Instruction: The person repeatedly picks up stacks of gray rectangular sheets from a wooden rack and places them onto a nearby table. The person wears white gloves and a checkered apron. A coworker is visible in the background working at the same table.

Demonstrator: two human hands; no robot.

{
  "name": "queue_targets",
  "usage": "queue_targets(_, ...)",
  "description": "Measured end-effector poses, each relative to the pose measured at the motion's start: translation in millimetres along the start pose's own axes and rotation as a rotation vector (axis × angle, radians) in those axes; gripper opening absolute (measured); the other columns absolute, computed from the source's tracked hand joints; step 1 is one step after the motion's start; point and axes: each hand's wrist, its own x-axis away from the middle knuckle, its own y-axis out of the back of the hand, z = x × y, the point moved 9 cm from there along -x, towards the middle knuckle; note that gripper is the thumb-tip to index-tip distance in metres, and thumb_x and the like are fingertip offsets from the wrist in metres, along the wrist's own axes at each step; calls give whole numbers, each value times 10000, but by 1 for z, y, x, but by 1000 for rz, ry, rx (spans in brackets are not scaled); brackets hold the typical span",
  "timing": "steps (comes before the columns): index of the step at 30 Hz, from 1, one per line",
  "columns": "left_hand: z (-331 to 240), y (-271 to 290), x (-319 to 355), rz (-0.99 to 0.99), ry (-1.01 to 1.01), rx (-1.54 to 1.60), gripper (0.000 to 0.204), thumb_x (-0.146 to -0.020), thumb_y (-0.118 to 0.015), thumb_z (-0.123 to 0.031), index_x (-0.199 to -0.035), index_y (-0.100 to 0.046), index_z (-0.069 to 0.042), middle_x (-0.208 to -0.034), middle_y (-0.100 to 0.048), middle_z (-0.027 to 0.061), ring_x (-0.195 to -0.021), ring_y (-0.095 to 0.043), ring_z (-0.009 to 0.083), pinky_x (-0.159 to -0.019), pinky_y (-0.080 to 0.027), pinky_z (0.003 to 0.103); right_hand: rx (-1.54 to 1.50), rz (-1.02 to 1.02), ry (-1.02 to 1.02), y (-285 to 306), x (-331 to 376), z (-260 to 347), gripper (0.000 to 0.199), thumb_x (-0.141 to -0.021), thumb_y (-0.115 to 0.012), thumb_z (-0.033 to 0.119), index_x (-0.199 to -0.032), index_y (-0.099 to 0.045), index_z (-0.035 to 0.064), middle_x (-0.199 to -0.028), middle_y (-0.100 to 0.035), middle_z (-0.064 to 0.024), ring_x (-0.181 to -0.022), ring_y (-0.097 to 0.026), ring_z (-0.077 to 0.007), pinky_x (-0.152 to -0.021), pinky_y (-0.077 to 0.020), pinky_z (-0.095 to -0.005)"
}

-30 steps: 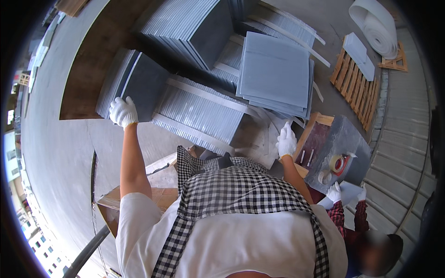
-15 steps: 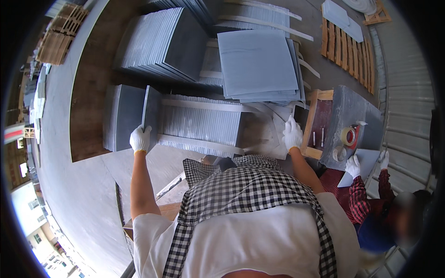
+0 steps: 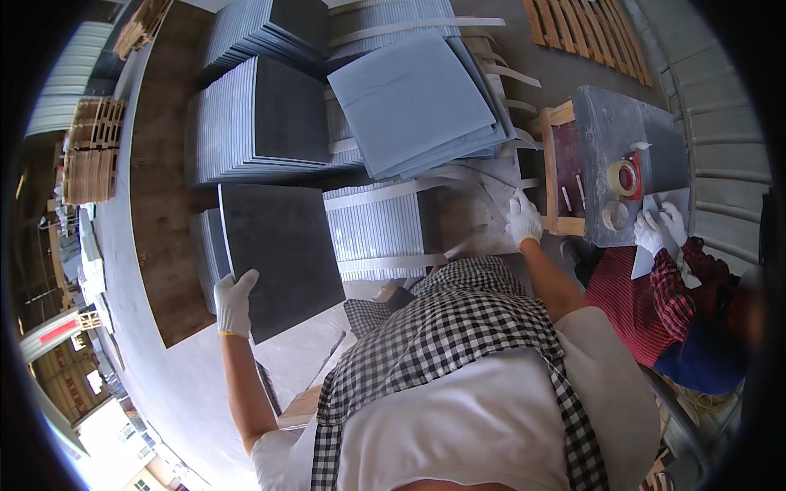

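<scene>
My left hand (image 3: 234,303), in a white glove, grips a dark grey square tile (image 3: 282,258) by its near left edge. The tile stands tilted, its broad face toward me, in front of a row of upright tiles (image 3: 381,229) bound with pale straps. Behind its left side shows a short stack of similar tiles (image 3: 210,245). My right hand (image 3: 522,221), also gloved, is closed at the end of a loose pale strap (image 3: 483,178), beside a wooden crate end. What its fingers hold is too small to make out.
Larger tile stacks (image 3: 262,123) stand behind, with loose grey tiles (image 3: 413,102) lying flat on top. At right, a plastic-covered block (image 3: 602,155) carries a tape roll (image 3: 624,177). A co-worker's gloved hands (image 3: 649,235) handle a grey sheet there. A wooden pallet (image 3: 585,33) lies beyond.
My left hand has drawn the tile nearer and turned its broad face toward me. The view has shifted. My right hand stays by the crate; the co-worker's hands have come closer together.
</scene>
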Motion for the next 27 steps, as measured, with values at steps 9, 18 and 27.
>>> queue_targets(9, -156, -42, 32, 161, -186, 409, 326, -909, -747, -193, -1133, -717, 42, -950, -739, 68, -820, -700, 161, -779, -559, 298, 43, -61, -14, 13, 1, -7, 528, -1016, -427, 533, -1477, -528, 296, -1314, -645, -153, -1158, -630, -383, -982, -488, -501)
queue_targets(18, -217, -203, -73, 261, 29, 864, 289, -914, -756, -161, -1118, -710, 38, -1054, -739, 146, -929, -722, 252, -848, -594, 364, -105, -58, -103, 48, 13, -39, 549, -1025, -415, 506, -1497, -512, 242, -1402, -607, -176, -1243, -590, -383, -1051, -451, -454)
queue_targets(27, -214, -314, -116, 362, 71, 1088, 255, -934, -743, -170, -1122, -695, -5, -1045, -717, 109, -919, -704, 262, -841, -598, 388, -115, -94, -153, 62, 20, -68, 526, -1038, -424, 460, -1513, -500, 248, -1410, -604, -147, -1265, -587, -366, -1057, -449, -458)
